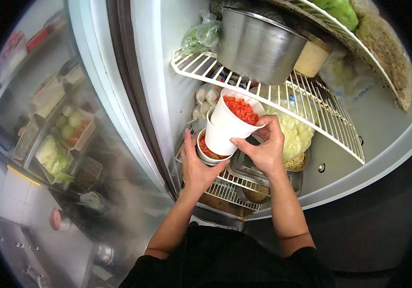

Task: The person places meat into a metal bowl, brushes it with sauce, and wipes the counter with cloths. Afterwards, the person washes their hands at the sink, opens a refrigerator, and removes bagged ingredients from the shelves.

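Observation:
My right hand [267, 146] pinches the rim of a tilted white paper cup [219, 133] with thumb and fingers. Small chopped red pieces [239, 109] fill its top. Below it, my left hand [197, 168] is wrapped round a second white tub holding red and some green pieces [206, 145]. The cup overlaps this tub's opening, and I cannot tell whether they touch. Both are in front of the open fridge, just under a white wire shelf [259, 89].
A large steel pot [259, 45] and a bag of greens [201, 36] sit on the wire shelf. Below are a bagged pale cabbage [290, 132] and metal trays [247, 168]. At left, the glass door [119, 192] shows vegetable baskets, seen through or reflected.

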`<state>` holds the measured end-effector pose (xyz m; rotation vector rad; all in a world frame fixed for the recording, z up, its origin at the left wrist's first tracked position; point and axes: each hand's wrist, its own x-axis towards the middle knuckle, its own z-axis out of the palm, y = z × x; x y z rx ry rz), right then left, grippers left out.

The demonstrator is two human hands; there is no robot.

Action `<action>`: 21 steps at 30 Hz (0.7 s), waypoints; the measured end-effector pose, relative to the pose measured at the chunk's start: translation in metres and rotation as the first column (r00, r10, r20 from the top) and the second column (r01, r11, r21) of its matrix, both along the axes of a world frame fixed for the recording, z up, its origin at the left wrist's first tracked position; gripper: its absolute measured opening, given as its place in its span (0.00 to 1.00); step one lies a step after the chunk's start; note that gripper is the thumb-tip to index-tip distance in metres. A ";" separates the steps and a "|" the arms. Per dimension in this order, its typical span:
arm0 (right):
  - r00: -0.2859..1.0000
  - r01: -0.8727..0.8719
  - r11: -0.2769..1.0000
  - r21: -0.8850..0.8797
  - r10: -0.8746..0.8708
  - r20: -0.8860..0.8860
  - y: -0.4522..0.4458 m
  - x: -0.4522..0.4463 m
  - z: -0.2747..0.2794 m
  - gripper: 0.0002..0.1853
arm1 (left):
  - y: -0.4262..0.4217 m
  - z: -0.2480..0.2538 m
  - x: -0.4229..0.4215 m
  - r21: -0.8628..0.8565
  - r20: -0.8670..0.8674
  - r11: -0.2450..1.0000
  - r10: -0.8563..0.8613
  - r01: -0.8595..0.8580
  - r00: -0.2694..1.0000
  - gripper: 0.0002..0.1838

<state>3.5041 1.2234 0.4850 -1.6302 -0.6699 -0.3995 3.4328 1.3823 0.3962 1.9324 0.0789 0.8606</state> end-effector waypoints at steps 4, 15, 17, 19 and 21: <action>0.997 -0.024 0.999 0.039 0.021 0.069 0.001 0.000 -0.008 0.31 | 0.000 -0.001 0.002 -0.020 0.030 1.000 -0.023 0.023 0.999 0.68; 0.996 -0.033 0.817 -0.575 0.073 0.047 -0.018 -0.046 0.052 0.49 | -0.007 0.019 -0.010 0.149 -0.057 0.986 0.090 -0.081 0.994 0.62; 0.994 -0.009 0.803 -0.596 0.071 0.081 -0.026 -0.054 0.067 0.48 | -0.008 0.029 -0.015 0.204 -0.045 0.978 0.063 -0.052 0.997 0.63; 0.998 -0.007 0.681 -0.732 0.054 0.041 -0.033 -0.067 0.084 0.46 | -0.008 0.041 -0.023 0.317 -0.089 0.948 0.049 -0.018 0.995 0.63; 0.995 0.082 0.568 -0.819 -0.008 0.095 -0.042 -0.088 0.130 0.35 | -0.006 0.058 -0.035 0.271 -0.118 0.962 0.045 -0.012 0.992 0.63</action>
